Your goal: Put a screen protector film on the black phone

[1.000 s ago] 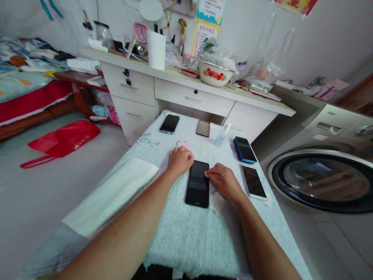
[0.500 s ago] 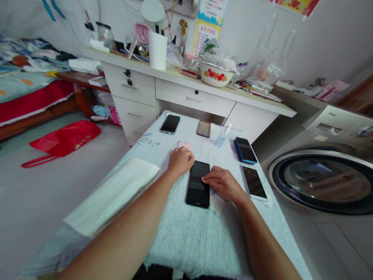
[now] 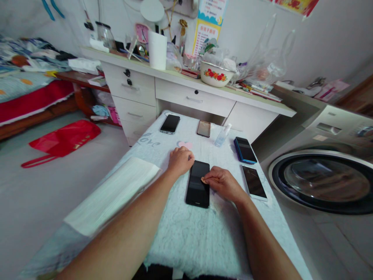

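Observation:
A black smartphone (image 3: 198,190) lies screen up on the cloth-covered table (image 3: 198,241), between my two hands. My left hand (image 3: 181,160) is closed, its curled fingers against the phone's upper left corner. From the right side, my right hand (image 3: 223,182) reaches over the screen with its fingers pinched together. A small tan bit shows at those fingertips, touching the glass; I cannot make out what it is. Right of this hand lies a white phone (image 3: 254,182) with a dark screen.
Further back are a dark phone with a blue edge (image 3: 245,150), a clear spray bottle (image 3: 223,136), a phone case (image 3: 203,128) and another black phone (image 3: 170,124). A folded white sheet (image 3: 113,194) lies left. A washing machine (image 3: 323,128) stands right, a desk (image 3: 189,93) behind.
Almost nothing differs. My right fingertips have shifted very slightly left on the phone's screen; my left hand stays at its corner.

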A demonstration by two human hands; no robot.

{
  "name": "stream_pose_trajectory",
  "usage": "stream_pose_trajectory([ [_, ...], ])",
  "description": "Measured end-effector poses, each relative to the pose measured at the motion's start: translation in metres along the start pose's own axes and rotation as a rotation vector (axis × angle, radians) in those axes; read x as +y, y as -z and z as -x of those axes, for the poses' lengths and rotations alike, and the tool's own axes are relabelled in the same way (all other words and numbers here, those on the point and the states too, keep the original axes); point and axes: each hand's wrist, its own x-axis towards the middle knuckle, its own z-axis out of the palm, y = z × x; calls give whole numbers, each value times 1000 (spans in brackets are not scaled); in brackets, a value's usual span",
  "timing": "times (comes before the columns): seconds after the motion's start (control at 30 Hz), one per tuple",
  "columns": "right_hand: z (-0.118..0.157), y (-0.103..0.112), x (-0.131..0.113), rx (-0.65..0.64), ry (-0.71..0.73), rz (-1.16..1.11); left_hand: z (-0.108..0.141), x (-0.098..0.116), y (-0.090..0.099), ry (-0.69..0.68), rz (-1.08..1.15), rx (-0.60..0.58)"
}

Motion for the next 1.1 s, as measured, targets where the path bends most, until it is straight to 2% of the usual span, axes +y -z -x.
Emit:
stream_pose_trajectory([
  [0.27,-3,-3,1,131,-9,154,0,1,1,-1,-2,-4],
  [0.53,-2,-1,-1,100,-6,145,0,1,1,3,-7,-3],
  [0.77,-1,1,-7,11,29,81,0,1,2,2,3,-9],
  [1.1,-1,-2,-2,25,20,55,0,1,2,2,12,-10],
])
